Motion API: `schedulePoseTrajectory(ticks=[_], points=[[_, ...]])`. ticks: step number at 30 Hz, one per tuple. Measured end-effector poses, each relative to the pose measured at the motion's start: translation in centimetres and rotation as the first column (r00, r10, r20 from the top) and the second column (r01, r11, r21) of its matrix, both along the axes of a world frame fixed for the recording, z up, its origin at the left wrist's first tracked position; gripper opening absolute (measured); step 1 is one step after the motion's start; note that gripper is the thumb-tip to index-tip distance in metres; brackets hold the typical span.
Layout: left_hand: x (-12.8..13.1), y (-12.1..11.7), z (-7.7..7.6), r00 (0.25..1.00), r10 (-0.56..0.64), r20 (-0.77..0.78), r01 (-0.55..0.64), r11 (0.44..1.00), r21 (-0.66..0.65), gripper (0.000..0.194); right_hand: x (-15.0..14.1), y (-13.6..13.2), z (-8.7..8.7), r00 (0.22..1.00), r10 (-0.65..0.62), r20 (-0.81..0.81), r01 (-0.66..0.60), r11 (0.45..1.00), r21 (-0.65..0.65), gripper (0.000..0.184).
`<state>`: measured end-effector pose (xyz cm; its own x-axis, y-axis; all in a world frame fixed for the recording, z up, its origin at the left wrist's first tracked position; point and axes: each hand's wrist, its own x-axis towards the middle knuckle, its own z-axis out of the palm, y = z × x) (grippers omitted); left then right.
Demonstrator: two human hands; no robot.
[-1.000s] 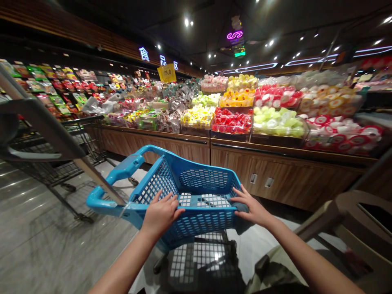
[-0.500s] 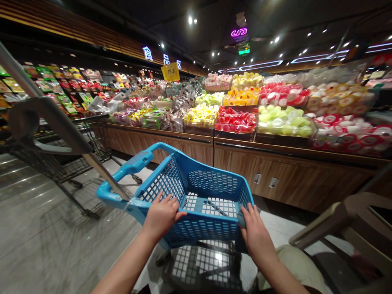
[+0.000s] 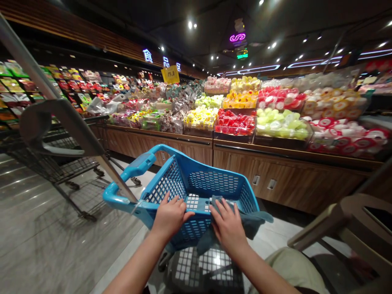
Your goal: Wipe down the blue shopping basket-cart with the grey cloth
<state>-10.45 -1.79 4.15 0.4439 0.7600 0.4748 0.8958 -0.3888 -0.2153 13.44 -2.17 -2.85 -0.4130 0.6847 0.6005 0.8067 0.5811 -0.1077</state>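
A small blue plastic shopping cart (image 3: 220, 165) with perforated walls stands in front of me. My left hand (image 3: 170, 215) grips its near rim, fingers over the edge and thumb lying along it. A dark grey-blue cloth (image 3: 252, 224) is draped over the same rim further right, one end sticking out past the cart's front corner. My right hand (image 3: 228, 222) holds the cloth against the rim, with fingers reaching over the edge. The cart's blue push handle (image 3: 137, 163) is at the left, and a metal pole (image 3: 121, 183) rises beside it.
Behind the cart runs a wooden display counter (image 3: 239, 163) with clear bins of colourful jelly cups (image 3: 235, 122). A black wire cart (image 3: 61, 163) stands at left. At right is a brown stool-like seat (image 3: 361, 208) with a phone-like dark object (image 3: 378, 216) on it.
My right hand has slid the cloth leftward along the near rim from the front corner, and the cloth has spread out. My left hand stays on the rim. The view shifted slightly.
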Motion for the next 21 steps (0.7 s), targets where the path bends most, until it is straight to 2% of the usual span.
schedulePoseTrajectory(ticks=[3, 7, 10, 12, 16, 21], points=[[0.5, -0.1, -0.2, 1.000, 0.003, 0.005, -0.003, 1.000, 0.015, 0.041, 1.8, 1.6, 0.0, 0.999, 0.011, 0.048, -0.010, 1.000, -0.021, 0.049], [0.8, -0.6, -0.4, 1.000, 0.014, 0.015, -0.015, 0.998, 0.062, 0.043, 6.4, 2.5, -0.9, 0.994, 0.001, 0.113, 0.002, 1.000, -0.031, 0.050], [1.2, -1.0, -0.5, 1.000, 0.012, 0.029, -0.014, 0.998, 0.061, 0.042, 9.1, 2.7, -1.7, 0.995, -0.042, 0.096, 0.047, 0.998, -0.049, 0.044], [1.6, -1.1, -0.5, 0.999, 0.021, 0.043, -0.024, 0.998, 0.055, 0.041, 9.8, 2.7, -1.9, 0.996, -0.063, 0.056, 0.066, 0.996, -0.058, 0.040], [2.0, -0.9, -0.6, 0.997, 0.034, 0.064, -0.038, 0.997, 0.065, 0.040, 7.5, 2.4, -1.3, 0.996, -0.087, -0.017, 0.085, 0.994, -0.066, 0.037], [1.6, -0.2, -0.5, 0.997, 0.016, 0.070, -0.022, 0.997, 0.075, 0.038, 2.3, 1.6, 0.8, 1.000, 0.024, 0.018, -0.023, 0.998, -0.065, 0.044]])
